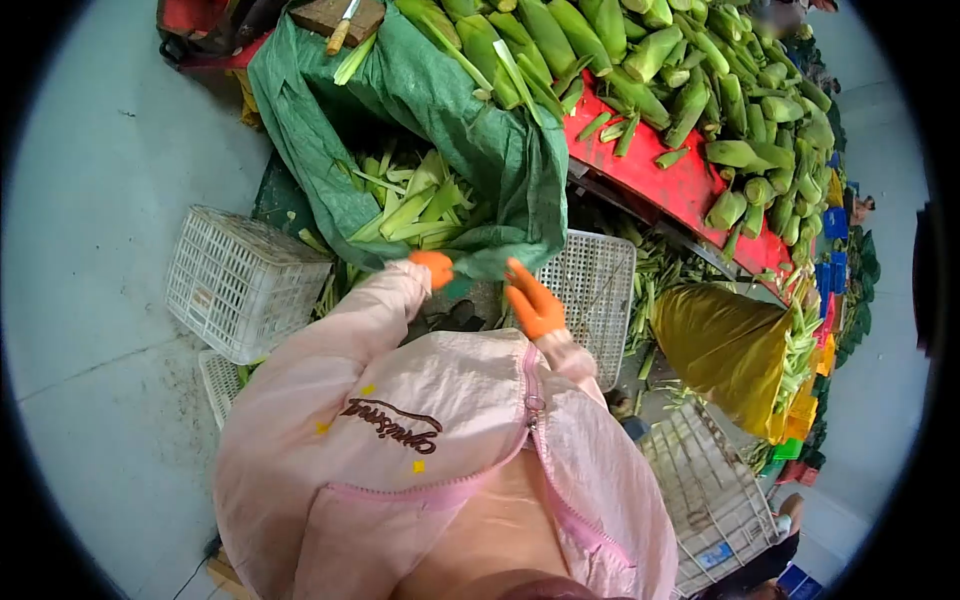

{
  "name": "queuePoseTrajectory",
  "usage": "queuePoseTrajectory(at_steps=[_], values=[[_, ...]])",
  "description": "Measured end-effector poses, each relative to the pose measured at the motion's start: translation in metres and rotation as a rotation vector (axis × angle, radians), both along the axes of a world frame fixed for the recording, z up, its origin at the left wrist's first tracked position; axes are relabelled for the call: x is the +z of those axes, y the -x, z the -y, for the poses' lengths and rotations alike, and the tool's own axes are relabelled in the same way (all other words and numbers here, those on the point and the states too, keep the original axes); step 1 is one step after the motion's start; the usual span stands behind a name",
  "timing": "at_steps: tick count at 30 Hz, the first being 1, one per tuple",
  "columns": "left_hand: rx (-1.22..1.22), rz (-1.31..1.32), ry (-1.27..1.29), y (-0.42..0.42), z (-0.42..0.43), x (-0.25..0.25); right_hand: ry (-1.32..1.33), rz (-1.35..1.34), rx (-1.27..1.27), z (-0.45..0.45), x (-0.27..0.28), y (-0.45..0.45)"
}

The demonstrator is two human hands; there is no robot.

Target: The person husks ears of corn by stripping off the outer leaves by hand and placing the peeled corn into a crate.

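A large green woven sack (420, 75) stands open before me, with cut corn husks (425, 205) inside. My left hand (432, 268), in an orange glove, is closed at the sack's near rim, its fingertips partly hidden. My right hand (535, 302), also gloved in orange, is at the same rim further right. Its fingers are stretched out and apart, the tips close to the green fabric; whether they touch it I cannot tell. Above the sack's far side, a knife (343, 28) lies on a wooden block (325, 14).
Corn ears (690, 90) are heaped on a red table (645, 165) at upper right. White crates stand left (245, 280), beside my right hand (590, 300) and at lower right (710, 495). A yellow sack (715, 345) leans right. Husks litter the floor.
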State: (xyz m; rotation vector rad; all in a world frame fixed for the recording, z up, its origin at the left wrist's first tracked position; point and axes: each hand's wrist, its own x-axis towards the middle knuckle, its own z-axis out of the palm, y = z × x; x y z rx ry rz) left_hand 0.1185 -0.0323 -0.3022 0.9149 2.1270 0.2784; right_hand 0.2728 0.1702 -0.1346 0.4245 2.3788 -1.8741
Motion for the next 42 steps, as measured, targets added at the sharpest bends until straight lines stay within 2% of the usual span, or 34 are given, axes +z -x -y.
queuePoseTrajectory(at_steps=[1, 2, 3, 4, 6, 7, 8, 10, 11, 13, 14, 16, 17, 19, 20, 22, 23, 25, 26, 27, 28, 30, 31, 32, 34, 35, 37, 39, 40, 41, 42], values=[[-0.064, 0.068, -0.063, -0.022, -0.008, -0.011, -0.164, -0.047, 0.101, 0.013, 0.005, 0.022], [-0.126, 0.143, -0.125, -0.043, -0.017, -0.02, -0.268, 0.042, 0.203, 0.03, 0.027, 0.047], [-0.169, 0.206, -0.171, -0.059, -0.021, -0.02, -0.404, -0.151, 0.31, 0.039, 0.011, 0.063], [-0.187, 0.285, -0.215, -0.064, -0.022, -0.013, -0.486, -0.186, 0.43, 0.049, 0.012, 0.08], [-0.136, 0.404, -0.25, -0.058, -0.006, 0.004, -0.533, 0.038, 0.605, 0.063, 0.001, 0.098], [-0.102, 0.447, -0.271, -0.049, 0.008, 0.014, -0.538, 0.036, 0.609, 0.066, -0.014, 0.1], [-0.066, 0.492, -0.3, -0.039, 0.023, 0.023, -0.472, 0.187, 0.639, 0.065, -0.04, 0.097], [0.06, 0.552, -0.406, -0.02, 0.06, 0.04, -0.393, 0.45, 0.794, 0.06, -0.081, 0.092], [0.096, 0.525, -0.541, -0.013, 0.074, 0.043, -0.375, 0.504, 0.796, 0.057, -0.087, 0.088], [0.452, 0.657, -0.53, 0.007, 0.1, 0.087, -0.352, 0.562, 0.746, 0.05, -0.085, 0.081], [0.614, 0.751, -0.537, 0.015, 0.113, 0.058, -0.339, 0.583, 0.691, 0.046, -0.083, 0.078], [0.493, 0.102, -0.424, 0.043, 0.116, 0.073, -0.312, 0.625, 0.583, 0.038, -0.079, 0.066], [0.477, 0.103, -0.442, 0.057, 0.109, 0.073, -0.299, 0.645, 0.526, 0.034, -0.077, 0.06], [0.2, -0.106, -0.543, 0.082, 0.092, 0.075, -0.268, 0.673, 0.417, 0.029, -0.073, 0.045], [0.165, -0.106, -0.56, 0.091, 0.087, 0.069, -0.253, 0.682, 0.363, 0.028, -0.073, 0.038], [-0.099, -0.084, -0.352, 0.104, 0.083, 0.046, -0.22, 0.699, 0.267, 0.03, -0.075, 0.021], [-0.23, -0.056, -0.1, 0.11, 0.092, 0.038, -0.204, 0.705, 0.228, 0.03, -0.076, 0.014], [-0.281, -0.001, 0.314, 0.117, 0.133, 0.004, -0.172, 0.715, 0.176, 0.034, -0.077, 0.004], [-0.041, 0.083, 0.46, 0.115, 0.155, 0.069, -0.153, 0.71, 0.162, 0.036, -0.078, 0.004], [-0.015, 0.102, 0.526, 0.112, 0.18, 0.082, -0.134, 0.709, 0.149, 0.039, -0.08, 0.002], [-0.143, 0.026, 0.59, 0.108, 0.212, 0.028, -0.113, 0.7, 0.143, 0.04, -0.082, 0.003], [-0.041, -0.015, 0.666, 0.098, 0.256, 0.017, -0.082, 0.676, 0.135, 0.043, -0.085, 0.008], [0.007, -0.024, 0.691, 0.098, 0.263, 0.043, -0.065, 0.659, 0.135, 0.043, -0.086, 0.011], [0.0, -0.046, 0.697, 0.097, 0.269, 0.05, -0.052, 0.637, 0.141, 0.043, -0.086, 0.017], [0.178, -0.072, 0.629, 0.102, 0.285, 0.057, -0.02, 0.58, 0.154, 0.042, -0.085, 0.03], [0.18, -0.089, 0.641, 0.104, 0.29, 0.055, 0.001, 0.541, 0.165, 0.04, -0.083, 0.039], [0.332, -0.102, 0.443, 0.106, 0.293, 0.039, 0.061, 0.452, 0.173, 0.033, -0.078, 0.061], [0.427, -0.121, 0.398, 0.112, 0.28, 0.026, 0.221, 0.27, 0.141, 0.016, -0.069, 0.091], [0.508, -0.12, 0.347, 0.109, 0.274, 0.026, 0.008, 0.205, 0.122, 0.015, 0.0, 0.113], [0.529, -0.124, 0.359, 0.104, 0.266, 0.037, 0.052, -0.006, 0.08, -0.004, -0.01, 0.128], [0.589, -0.114, 0.296, 0.099, 0.25, 0.055, 0.213, -0.044, 0.0, -0.022, -0.014, 0.151]])
